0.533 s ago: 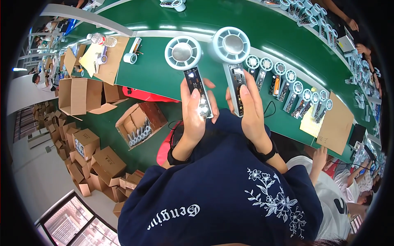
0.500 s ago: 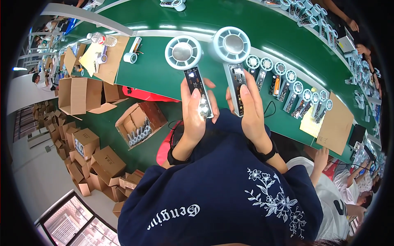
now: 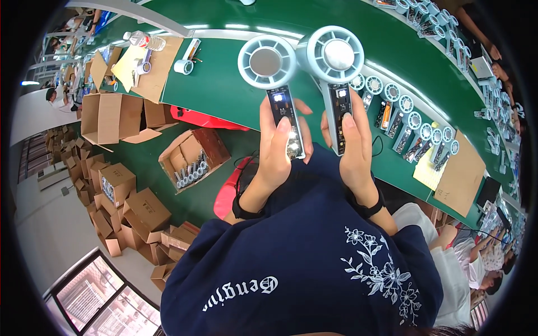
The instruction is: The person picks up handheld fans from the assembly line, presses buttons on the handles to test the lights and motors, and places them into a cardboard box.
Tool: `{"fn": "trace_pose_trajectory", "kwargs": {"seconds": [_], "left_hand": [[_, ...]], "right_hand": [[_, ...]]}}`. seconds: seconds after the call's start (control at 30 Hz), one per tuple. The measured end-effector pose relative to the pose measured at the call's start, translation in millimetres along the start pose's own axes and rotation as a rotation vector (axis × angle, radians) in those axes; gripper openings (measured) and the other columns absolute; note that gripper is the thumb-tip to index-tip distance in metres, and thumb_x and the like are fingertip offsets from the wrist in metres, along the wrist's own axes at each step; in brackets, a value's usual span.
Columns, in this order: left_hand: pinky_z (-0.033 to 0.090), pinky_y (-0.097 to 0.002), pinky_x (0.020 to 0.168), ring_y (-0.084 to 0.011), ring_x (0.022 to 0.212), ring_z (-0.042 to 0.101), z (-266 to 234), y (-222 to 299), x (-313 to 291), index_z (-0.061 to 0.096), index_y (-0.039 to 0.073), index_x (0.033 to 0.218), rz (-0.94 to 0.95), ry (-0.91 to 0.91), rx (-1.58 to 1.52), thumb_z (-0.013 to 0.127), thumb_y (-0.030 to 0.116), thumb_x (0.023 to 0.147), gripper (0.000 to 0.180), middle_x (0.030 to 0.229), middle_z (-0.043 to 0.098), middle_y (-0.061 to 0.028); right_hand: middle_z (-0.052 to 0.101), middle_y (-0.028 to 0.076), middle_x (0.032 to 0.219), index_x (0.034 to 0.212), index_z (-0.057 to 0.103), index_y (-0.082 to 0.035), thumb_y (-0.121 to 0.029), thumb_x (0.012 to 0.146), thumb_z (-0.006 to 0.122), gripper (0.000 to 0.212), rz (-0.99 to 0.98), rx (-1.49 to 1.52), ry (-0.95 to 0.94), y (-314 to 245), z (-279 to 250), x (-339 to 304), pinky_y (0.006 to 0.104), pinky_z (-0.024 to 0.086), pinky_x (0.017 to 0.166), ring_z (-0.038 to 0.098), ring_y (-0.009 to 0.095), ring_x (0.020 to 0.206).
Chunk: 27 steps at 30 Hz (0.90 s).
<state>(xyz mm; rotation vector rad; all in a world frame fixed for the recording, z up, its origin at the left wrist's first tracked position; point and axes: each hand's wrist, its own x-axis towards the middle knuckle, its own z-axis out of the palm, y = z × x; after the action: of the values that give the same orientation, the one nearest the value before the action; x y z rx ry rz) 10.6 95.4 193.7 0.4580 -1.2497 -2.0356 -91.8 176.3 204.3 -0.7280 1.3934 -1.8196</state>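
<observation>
Two light-blue handheld fans are raised side by side over the near edge of the green table (image 3: 224, 73). My left hand (image 3: 276, 148) is closed round the handle of the left fan (image 3: 267, 63), thumb on its bare black circuit board, where small lights glow. My right hand (image 3: 353, 148) grips the right fan (image 3: 335, 55) the same way, thumb on its open board, with a light lit near the top. Both fans stand heads up, and their round heads nearly touch. A row of similar fans (image 3: 414, 120) lies on the table to the right.
On the left of the table are a lone fan (image 3: 184, 66), a plastic bottle (image 3: 144, 40) and a cardboard sheet (image 3: 158, 73). An open box (image 3: 218, 148) holding fans stands on the floor, with many cartons (image 3: 147, 215) behind. Another cardboard sheet (image 3: 462, 179) lies right; co-workers sit beyond.
Both hands and fans have shifted slightly right and closer to the camera, and the fan heads have come nearer each other. A neighbour's hand by the right cardboard has drawn away.
</observation>
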Motion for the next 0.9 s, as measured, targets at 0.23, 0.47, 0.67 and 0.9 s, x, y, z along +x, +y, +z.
{"fn": "trace_pose_trajectory", "kwargs": {"seconds": [0.23, 0.47, 0.67, 0.9], "left_hand": [[0.042, -0.0235, 0.041, -0.0137, 0.056, 0.051, 0, -2, 0, 0.021, 0.000, 0.127, 0.000, 0.011, 0.004, 0.033, 0.022, 0.096, 0.040, 0.106, 0.045, -0.0180], [0.042, -0.0230, 0.042, -0.0133, 0.056, 0.050, 4, -5, 1, 0.023, 0.000, 0.126, -0.013, 0.018, 0.053, 0.033, 0.024, 0.096, 0.039, 0.106, 0.045, -0.0174], [0.042, -0.0226, 0.042, -0.0130, 0.057, 0.048, -1, -5, 11, 0.024, 0.001, 0.125, -0.035, -0.045, -0.166, 0.036, 0.031, 0.097, 0.042, 0.107, 0.045, -0.0164], [0.038, -0.0228, 0.037, -0.0112, 0.054, 0.046, -1, -8, 8, 0.032, 0.000, 0.122, -0.198, 0.007, -0.142, 0.036, 0.030, 0.097, 0.039, 0.100, 0.048, -0.0130]], "right_hand": [[0.051, 0.005, 0.080, 0.134, 0.032, 0.002, -0.019, 0.094, 0.028, 0.045, 0.012, 0.002, 0.008, 0, -1, 1, 0.0212, 0.034, 0.055, 0.042, 0.007, 0.061], [0.051, 0.005, 0.080, 0.133, 0.034, 0.002, -0.020, 0.095, 0.029, 0.044, -0.003, -0.007, 0.039, 1, -5, 0, 0.0212, 0.034, 0.054, 0.042, 0.007, 0.060], [0.053, 0.005, 0.079, 0.132, 0.035, 0.002, -0.024, 0.096, 0.033, 0.044, 0.009, 0.002, 0.077, 5, -13, 7, 0.0206, 0.034, 0.054, 0.043, 0.007, 0.060], [0.054, 0.004, 0.081, 0.135, 0.031, 0.001, -0.025, 0.096, 0.039, 0.047, 0.083, 0.132, 0.154, 5, -14, 6, 0.0208, 0.037, 0.056, 0.046, 0.007, 0.064]]}}
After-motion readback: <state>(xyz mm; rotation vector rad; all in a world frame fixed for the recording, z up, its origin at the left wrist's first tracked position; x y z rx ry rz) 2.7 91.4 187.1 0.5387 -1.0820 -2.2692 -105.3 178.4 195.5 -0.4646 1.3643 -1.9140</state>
